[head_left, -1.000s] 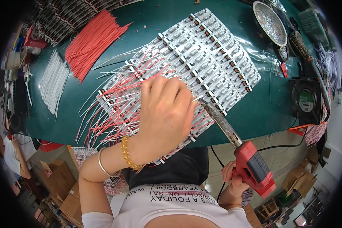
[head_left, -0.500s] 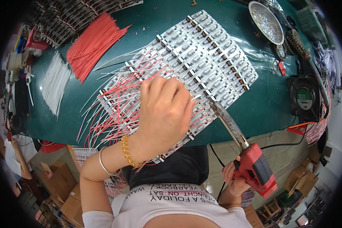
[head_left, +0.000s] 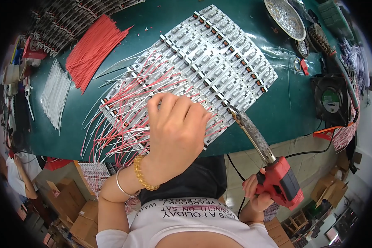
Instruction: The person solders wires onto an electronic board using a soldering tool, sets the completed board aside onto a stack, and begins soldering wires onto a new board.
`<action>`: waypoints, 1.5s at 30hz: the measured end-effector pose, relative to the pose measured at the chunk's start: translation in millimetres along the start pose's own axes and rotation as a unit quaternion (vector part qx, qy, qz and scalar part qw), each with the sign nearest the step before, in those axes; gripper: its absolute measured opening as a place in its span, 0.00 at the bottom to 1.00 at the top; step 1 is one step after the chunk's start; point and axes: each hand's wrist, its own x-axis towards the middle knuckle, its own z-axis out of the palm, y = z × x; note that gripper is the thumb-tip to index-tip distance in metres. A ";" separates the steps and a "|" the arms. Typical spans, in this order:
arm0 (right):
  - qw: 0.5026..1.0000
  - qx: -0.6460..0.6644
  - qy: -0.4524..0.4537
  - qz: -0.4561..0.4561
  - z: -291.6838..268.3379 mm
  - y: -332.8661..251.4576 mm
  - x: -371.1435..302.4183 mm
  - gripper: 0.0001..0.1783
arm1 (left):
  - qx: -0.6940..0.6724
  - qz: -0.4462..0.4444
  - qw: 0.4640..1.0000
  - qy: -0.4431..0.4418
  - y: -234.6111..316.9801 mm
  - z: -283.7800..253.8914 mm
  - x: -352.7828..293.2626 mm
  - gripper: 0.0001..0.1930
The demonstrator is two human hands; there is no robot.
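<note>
A panel of small white circuit boards in slanting rows lies on the green table. Red and white wires stick out from its left and lower rows. Over the panel's lower part is my left hand, its fingers curled and closed; what the fingertips hold, if anything, is hidden beneath the hand. My right hand grips a red and black gun-shaped soldering iron by its handle. The iron's long metal barrel points up and left, and its tip is at the panel's lower right area, just right of my left fingers.
Bundles of red wires and white wires lie on the left. An oval metal tray with shiny bits stands at the far right. A black fan and red-handled scissors are on the right. Cardboard boxes stand below.
My left hand has shifted slightly down, and the white wire end seen at its fingertips no longer shows clearly. The panel sits a little further left in view. The iron stays near the same spot.
</note>
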 end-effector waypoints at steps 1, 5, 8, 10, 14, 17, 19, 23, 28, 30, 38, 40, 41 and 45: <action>1.000 -0.001 -0.005 0.007 0.9 -1.2 0.2 0.48 | -0.001 -0.005 1.000 0.005 -0.6 0.3 -1.0 0.06; 0.999 -0.007 -0.020 0.039 -0.5 -6.7 -0.5 0.48 | -0.003 -0.009 1.000 0.007 -0.5 1.4 -1.0 0.07; 0.993 0.038 0.031 0.106 -0.5 -8.2 -2.5 0.31 | 0.001 -0.010 1.000 0.004 0.0 2.1 -1.4 0.06; 0.995 -0.041 0.041 0.077 -6.9 0.9 -11.3 0.32 | 0.002 -0.011 1.000 0.009 0.5 2.7 -1.2 0.06; 0.990 -0.117 0.048 0.065 -4.1 -1.7 -11.0 0.32 | 0.010 -0.015 1.000 0.011 1.9 1.4 -0.6 0.06; 0.990 0.017 0.067 0.121 5.0 -11.0 -6.3 0.31 | 0.008 -0.011 1.000 0.012 1.7 1.9 -0.8 0.06; 0.989 0.025 0.097 0.105 1.8 -2.2 -12.1 0.31 | 0.002 -0.016 1.000 0.006 2.1 0.4 -0.9 0.06; 0.990 0.042 0.033 0.128 -9.6 -0.3 -12.1 0.33 | -0.044 -0.009 0.998 0.037 -3.6 -0.8 -2.1 0.06; 0.999 0.019 0.013 0.030 -3.9 -2.5 -9.4 0.45 | -0.017 0.031 0.997 0.063 -4.9 -8.2 -1.9 0.06; 0.999 0.027 0.004 0.031 1.8 -8.4 -1.7 0.45 | -0.029 0.024 0.998 0.053 -4.3 -9.4 -1.7 0.06; 0.999 0.007 -0.014 0.042 -1.8 -4.2 -4.3 0.47 | -0.048 -0.034 0.998 0.014 1.8 -1.9 -1.9 0.06; 0.998 -0.005 0.007 0.058 -4.6 -0.3 -11.5 0.48 | -0.034 -0.038 0.999 0.019 1.3 0.5 -2.6 0.05; 0.998 -0.005 0.007 0.058 -4.9 0.1 -12.1 0.48 | -0.033 -0.039 0.998 0.020 0.4 2.1 -2.5 0.05; 0.998 -0.018 0.007 0.058 -2.7 0.3 -11.0 0.50 | 0.004 -0.008 1.000 0.021 0.2 4.4 -1.3 0.07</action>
